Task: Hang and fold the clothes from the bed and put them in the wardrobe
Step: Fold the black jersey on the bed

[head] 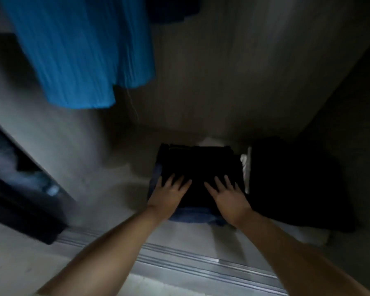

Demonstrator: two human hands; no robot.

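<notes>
Wardrobe interior (233,82): a pleated bright-blue hanging garment (79,52) is occupying 11 o'clock. A folded black garment (198,167) is lying at centre atop a folded blue denim piece (190,215), long axis running 9-to-3 o'clock. Left hand (169,196) and right hand (229,199) are pressing it, fingers flat and spread.

A home wardrobe: hanging blue garment (79,52), folded clothes (198,167), sliding-door track (179,259)
</notes>
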